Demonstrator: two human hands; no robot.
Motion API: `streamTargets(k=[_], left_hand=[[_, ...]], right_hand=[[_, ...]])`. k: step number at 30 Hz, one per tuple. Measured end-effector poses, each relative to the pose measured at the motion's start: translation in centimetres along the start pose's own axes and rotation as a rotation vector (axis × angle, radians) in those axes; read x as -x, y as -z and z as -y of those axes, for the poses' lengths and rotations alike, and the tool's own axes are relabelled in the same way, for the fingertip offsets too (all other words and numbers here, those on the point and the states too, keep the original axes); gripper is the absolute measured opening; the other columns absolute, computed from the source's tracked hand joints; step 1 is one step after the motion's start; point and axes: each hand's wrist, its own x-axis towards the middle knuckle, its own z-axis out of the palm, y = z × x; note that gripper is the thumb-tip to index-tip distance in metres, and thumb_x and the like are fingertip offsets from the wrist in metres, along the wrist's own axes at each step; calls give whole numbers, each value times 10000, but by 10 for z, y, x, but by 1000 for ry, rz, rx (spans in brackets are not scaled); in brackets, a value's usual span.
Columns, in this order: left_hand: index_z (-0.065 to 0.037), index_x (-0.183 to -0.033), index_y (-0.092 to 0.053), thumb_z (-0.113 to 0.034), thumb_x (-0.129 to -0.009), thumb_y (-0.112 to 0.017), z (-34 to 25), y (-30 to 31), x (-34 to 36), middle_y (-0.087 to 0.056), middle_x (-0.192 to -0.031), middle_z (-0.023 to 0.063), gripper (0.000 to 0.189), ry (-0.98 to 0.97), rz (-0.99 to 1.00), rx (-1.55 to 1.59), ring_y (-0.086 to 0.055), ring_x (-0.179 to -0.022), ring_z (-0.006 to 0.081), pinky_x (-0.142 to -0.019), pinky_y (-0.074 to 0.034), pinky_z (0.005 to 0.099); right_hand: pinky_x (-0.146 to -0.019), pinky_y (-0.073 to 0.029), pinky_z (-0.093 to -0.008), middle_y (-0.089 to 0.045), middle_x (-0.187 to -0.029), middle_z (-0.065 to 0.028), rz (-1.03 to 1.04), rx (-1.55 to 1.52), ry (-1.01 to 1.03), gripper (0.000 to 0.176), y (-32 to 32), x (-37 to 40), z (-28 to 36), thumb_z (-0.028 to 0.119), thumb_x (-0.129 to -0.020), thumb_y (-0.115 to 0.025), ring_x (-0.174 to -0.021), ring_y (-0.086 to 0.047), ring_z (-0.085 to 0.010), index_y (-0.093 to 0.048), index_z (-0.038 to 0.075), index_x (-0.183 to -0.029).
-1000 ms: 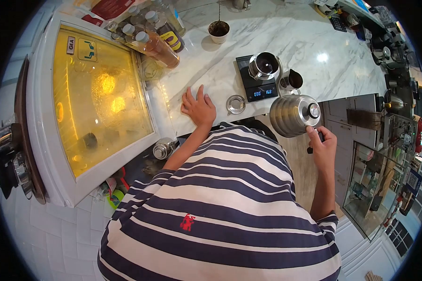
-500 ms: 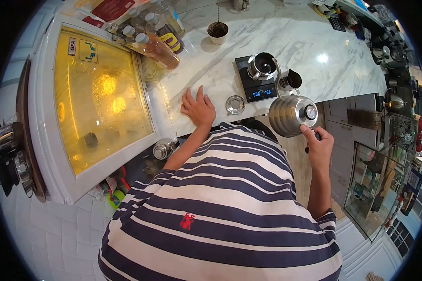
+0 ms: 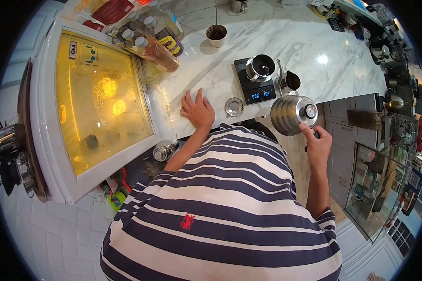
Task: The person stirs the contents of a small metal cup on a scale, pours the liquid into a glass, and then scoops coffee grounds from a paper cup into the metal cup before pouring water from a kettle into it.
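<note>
My right hand (image 3: 318,139) is closed on the dark handle of a steel gooseneck kettle (image 3: 288,114), held off the counter's front edge with its spout up beside the scale. My left hand (image 3: 198,110) lies flat on the marble counter, fingers spread, holding nothing. Between the hands sits a small round metal lid (image 3: 234,107). A black digital scale (image 3: 245,89) with lit blue digits bears a steel pot (image 3: 259,69), open at the top with something dark inside. Just right of the scale stands a small metal pitcher (image 3: 290,82) with a dark inside.
Several bottles (image 3: 159,54) stand at the back left by a glass-topped case with yellow light (image 3: 103,103). A small pot with dark contents (image 3: 216,35) stands at the back. A metal vessel (image 3: 164,150) is below my left forearm. A glass cabinet (image 3: 373,187) is at right.
The kettle and its spout have shifted very slightly right, a little away from the steel pot. My left hand stays in place on the counter.
</note>
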Motion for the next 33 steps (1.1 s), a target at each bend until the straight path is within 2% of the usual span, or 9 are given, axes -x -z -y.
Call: streamTargets(k=[5, 8, 11, 20, 23, 33], left_hand=[[-267, -1401, -625, -277, -974, -606, 0, -1, 0, -418, -1560, 153, 428, -7, -7, -10, -323, -1455, 368, -1125, -228, 576], [-265, -1398, -629, -273, -974, -609, 0, 0, -1, -419, -1553, 151, 425, -11, -18, -2, -323, -1450, 369, -1119, -230, 574], [-262, -1395, -629, -270, -969, -613, -1, 1, 0, -423, -1562, 150, 426, -2, -15, 13, -326, -1457, 370, -1131, -230, 582], [-260, -1385, -641, -269, -972, -606, -1, 0, 0, -432, -1560, 153, 415, -3, -26, 5, -334, -1455, 371, -1134, -231, 581], [-259, -1387, -640, -271, -976, -597, -1, 0, 0, -430, -1562, 155, 413, -3, -19, 7, -334, -1455, 371, -1132, -231, 581], [-259, -1403, -629, -267, -976, -603, 0, 1, -1, -426, -1546, 155, 427, -14, -13, -18, -325, -1451, 358, -1119, -232, 563]], right_hand=[[-496, -246, -252, -440, -607, 88, 5, -15, 5, 446, 1, -1, 0, 282, -854, -878, -544, -346, -22, -560, 56, -637], [-561, -259, -292, -439, -639, 75, 9, -27, -25, 485, 1, 2, 12, 316, -823, -893, -629, -359, -60, -576, -7, -649], [-505, -255, -252, -441, -611, 85, 3, -26, -2, 432, 0, 0, 10, 272, -842, -887, -551, -353, -26, -576, 50, -641], [-518, -227, -272, -416, -612, 89, -36, -19, -4, 462, -6, -4, 7, 283, -832, -892, -572, -325, -36, -556, 47, -621], [-557, -273, -288, -466, -637, 69, -9, 20, -42, 464, -3, -3, 13, 297, -821, -894, -627, -371, -60, -602, -18, -645], [-553, -286, -304, -451, -607, 44, 20, 144, 31, 516, 10, -6, 13, 346, -805, -907, -620, -369, -71, -589, -30, -652]])
